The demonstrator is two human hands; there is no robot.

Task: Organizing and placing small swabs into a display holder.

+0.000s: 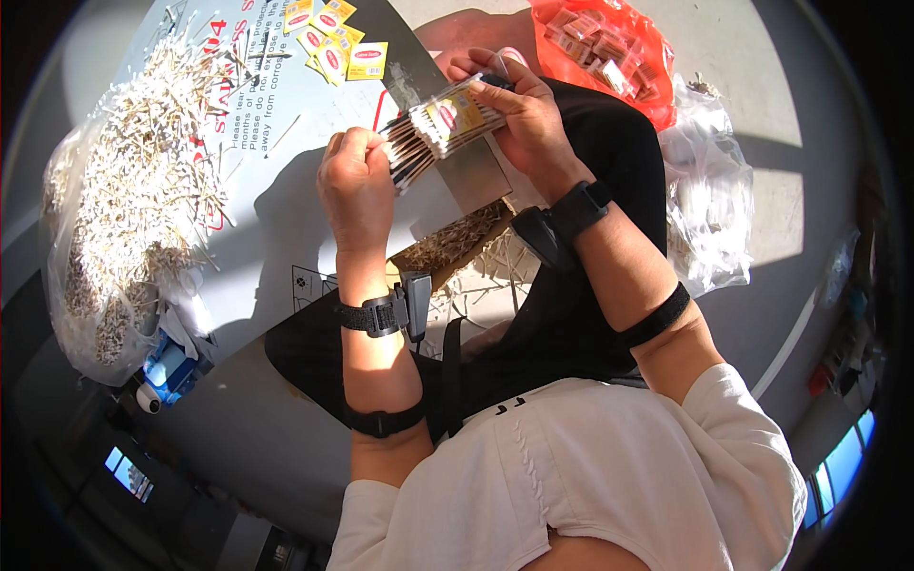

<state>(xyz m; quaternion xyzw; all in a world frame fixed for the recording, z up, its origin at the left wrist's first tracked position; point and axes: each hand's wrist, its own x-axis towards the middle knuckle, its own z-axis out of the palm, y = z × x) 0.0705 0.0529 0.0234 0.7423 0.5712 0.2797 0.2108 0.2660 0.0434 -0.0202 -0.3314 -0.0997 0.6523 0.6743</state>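
A person in a cream short-sleeved shirt and loose black trousers sits close in at a grey, flat worktop printed in red and black. Along its left side lies a big heap of white-tipped cotton swabs, spilling from a clear plastic bag. Across from it, beyond the person's right knee, a bright red plastic bag gapes open around small clear packets, and just beside that slumps a crumpled clear plastic bag. More loose brown-stick swabs show below the worktop's near corner.

Each wrist wears a black fabric strap with a dark box on it. The right hand grips the far end of a clear plastic packet of cotton swabs with a yellow label, its thumb pressed along the plastic. The left hand is curled closed on the packet's other end, where the stick ends fan out. The packet is held up, tilted, near the worktop's right edge, sunlit along its label. Towards the back of the worktop lie several small yellow-and-white cards, some overlapping.
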